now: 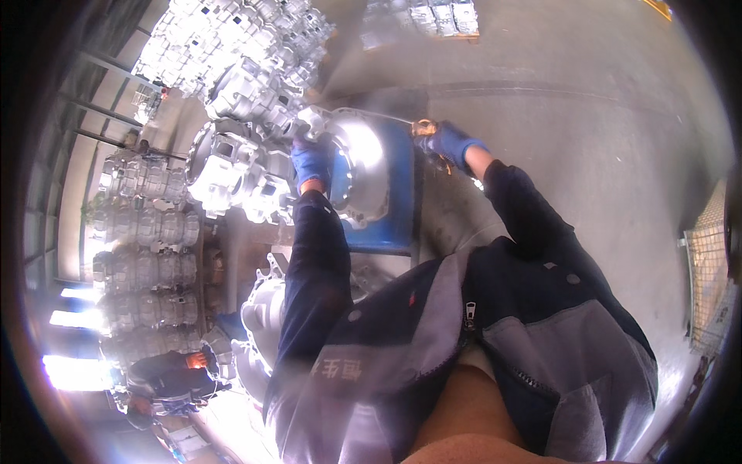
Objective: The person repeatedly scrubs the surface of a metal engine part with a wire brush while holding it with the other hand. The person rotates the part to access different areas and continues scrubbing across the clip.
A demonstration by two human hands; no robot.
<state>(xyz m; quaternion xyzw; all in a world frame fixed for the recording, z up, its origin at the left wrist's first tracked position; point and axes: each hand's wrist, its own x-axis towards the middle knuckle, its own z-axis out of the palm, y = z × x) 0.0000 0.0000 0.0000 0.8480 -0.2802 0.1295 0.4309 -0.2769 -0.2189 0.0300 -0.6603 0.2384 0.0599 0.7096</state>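
A large silver bell-shaped metal casting (367,166) stands on a blue work surface (400,197) in front of me, its round flange lit by strong glare. My left hand (311,161), in a blue glove, grips the casting's left side by the rim; glare partly hides the fingertips. To the right of the casting, my right hand (456,145), gloved too, is closed around an orange-and-black hand-held power tool (424,128). From the tool a thin, straight rod (389,117) reaches left to the casting's far edge.
More silver castings (232,166) crowd close on the left, with tall stacks (224,46) beyond and rows (147,267) along the left. Another casting (264,313) sits by my left elbow. A co-worker (174,375) is at lower left. A wire-mesh cage (707,259) stands far right.
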